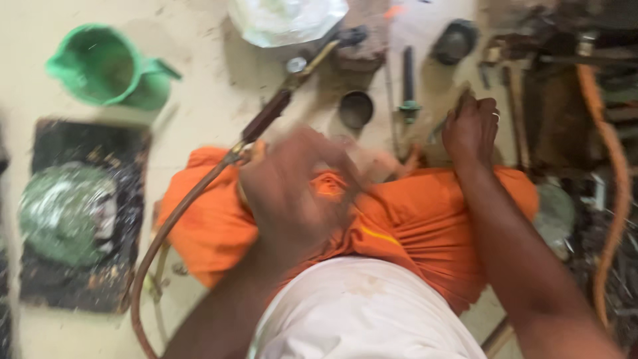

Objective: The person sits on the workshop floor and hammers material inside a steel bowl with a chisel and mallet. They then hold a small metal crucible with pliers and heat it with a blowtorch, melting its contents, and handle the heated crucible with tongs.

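On orange cloth (425,226) | left hand (296,193) blurred | brown-handled torch (266,116), hose attached

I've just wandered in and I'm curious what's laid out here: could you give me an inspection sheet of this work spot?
Surface: pale dusty floor, person seated in orange cloth.
Job's things: brown-handled torch-like tool with long hose; thin metal tool.
Clutter: green plastic jug; round greenish disc on dark mat; small dark metal cup; white plastic bag; rod with green collar.
Hands: left hand blurred, over the lap near the hose; right hand closed around the thin metal tool.
Cables: orange hose at right.
Surroundings: dark scrap metal pile.
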